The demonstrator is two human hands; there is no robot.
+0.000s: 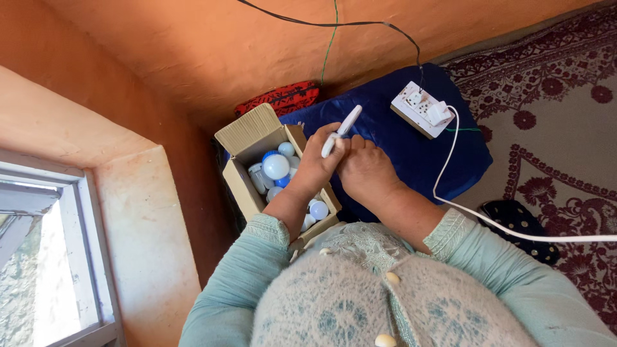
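The work area is bounded by the orange wall (212, 51) above and to the left, with the window frame (71, 257) at lower left. The open cardboard box (247, 138) of white-and-blue bulbs (276, 166) stands against the wall, directly under the left forearm. Open room lies to the right, across the blue cushion (411, 148) and onto the patterned rug (553, 115).

The white handheld tool (342, 130) is held over the cushion, just right of the box. Its long axis runs diagonally; the free end points up and to the right, toward the white socket board (418, 106).

The left hand (318, 160) is closed around the lower end of the tool. The right hand (363, 168) is curled with fingers together, touching the left hand beside the tool; whether it grips anything cannot be told.

The tool's lower end is hidden inside the hands. A white cable (463, 205) leaves the socket board's plug and is cut off at the right edge. The person's own head and cardigan cover the lap.
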